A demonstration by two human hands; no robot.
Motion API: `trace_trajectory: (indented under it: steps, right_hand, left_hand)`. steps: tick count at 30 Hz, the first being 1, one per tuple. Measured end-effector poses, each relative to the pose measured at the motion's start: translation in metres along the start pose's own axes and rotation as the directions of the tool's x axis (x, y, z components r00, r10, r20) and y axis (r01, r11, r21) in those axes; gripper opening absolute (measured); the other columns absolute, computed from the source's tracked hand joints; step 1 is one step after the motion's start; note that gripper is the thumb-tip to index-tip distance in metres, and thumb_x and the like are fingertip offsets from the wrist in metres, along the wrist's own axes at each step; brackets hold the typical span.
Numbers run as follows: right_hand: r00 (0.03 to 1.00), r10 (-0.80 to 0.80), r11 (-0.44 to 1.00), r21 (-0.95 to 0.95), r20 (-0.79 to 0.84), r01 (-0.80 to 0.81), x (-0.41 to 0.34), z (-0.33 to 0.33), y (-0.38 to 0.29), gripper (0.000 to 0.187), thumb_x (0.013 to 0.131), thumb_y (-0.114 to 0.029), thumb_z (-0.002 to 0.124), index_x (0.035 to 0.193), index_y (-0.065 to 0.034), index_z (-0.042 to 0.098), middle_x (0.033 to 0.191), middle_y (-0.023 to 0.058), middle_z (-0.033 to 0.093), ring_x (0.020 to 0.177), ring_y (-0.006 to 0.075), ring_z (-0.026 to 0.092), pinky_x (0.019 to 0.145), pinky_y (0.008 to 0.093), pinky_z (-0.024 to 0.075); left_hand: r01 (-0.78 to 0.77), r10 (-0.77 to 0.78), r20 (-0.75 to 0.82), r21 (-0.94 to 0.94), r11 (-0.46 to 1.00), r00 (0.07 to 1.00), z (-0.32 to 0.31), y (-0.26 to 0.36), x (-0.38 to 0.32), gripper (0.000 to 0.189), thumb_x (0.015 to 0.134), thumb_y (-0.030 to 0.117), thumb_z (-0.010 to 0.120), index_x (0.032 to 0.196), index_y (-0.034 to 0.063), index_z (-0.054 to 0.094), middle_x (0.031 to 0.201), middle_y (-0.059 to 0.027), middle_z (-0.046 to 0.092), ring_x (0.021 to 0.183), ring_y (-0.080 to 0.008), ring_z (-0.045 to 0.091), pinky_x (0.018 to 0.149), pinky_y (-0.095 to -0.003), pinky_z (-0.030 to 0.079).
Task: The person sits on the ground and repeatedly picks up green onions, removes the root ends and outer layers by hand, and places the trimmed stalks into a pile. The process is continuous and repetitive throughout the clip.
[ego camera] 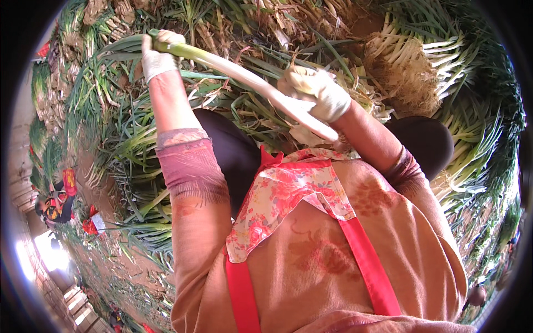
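Observation:
My left hand [162, 52], in a pale knit work glove, grips a long leek-like onion [245, 77] around its green upper part. The stalk slants down to the right across my front, its white root end close to my apron [291, 179]. Curled beside the lower white shaft is my gloved right hand [314, 91]. A pale strip of outer leaf [305, 104] shows between its fingers and the stalk, and the fingers hide the rest of the strip. Loose leaves and peeled skins [254, 108] lie on the ground beneath both hands.
A bundle of leek-like onions [408, 70] with matted roots lies at the upper right. More onions [470, 158] lie beside my right knee [420, 141], and others [145, 158] beside my left leg. Another person [58, 206] is at the far left, near a red-and-white object [93, 220].

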State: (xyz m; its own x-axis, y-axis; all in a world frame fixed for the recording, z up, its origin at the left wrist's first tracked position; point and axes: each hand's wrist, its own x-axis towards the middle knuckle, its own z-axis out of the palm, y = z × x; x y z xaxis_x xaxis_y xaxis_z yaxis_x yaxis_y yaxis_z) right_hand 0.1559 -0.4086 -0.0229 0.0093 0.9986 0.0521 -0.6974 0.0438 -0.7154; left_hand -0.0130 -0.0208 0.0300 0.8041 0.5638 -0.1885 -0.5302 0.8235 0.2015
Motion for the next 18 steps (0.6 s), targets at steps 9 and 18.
trace_trajectory:
  steps: [9,18]
  right_hand:
    - [0.976,0.214,0.957,0.192,0.039,-0.217,-0.188,-0.04,-0.009,0.037,0.091,-0.013,0.076,0.062,-0.007,0.054,0.059,0.0024,0.052,0.054,0.0151,0.05,0.053,0.0311,0.0396]
    - [0.786,-0.25,0.323,-0.814,-0.565,-0.482,-0.172,-0.042,-0.049,0.065,0.086,-0.024,0.079,0.139,0.0049,0.056,0.123,0.0123,0.066,0.114,0.0185,0.061,0.101,0.0332,0.048]
  left_hand:
    - [-0.209,0.163,-0.403,-0.074,0.975,0.901,-0.09,0.133,-0.024,0.074,0.088,0.087,0.043,0.072,0.0144,0.044,0.055,0.0,0.039,0.049,-0.0163,0.045,0.047,-0.0339,0.036]
    - [-0.484,0.427,-0.369,-0.073,0.872,0.825,-0.076,0.109,-0.023,0.07,0.093,0.079,0.047,0.077,0.0105,0.046,0.061,-0.0036,0.046,0.052,-0.0216,0.047,0.053,-0.0373,0.042]
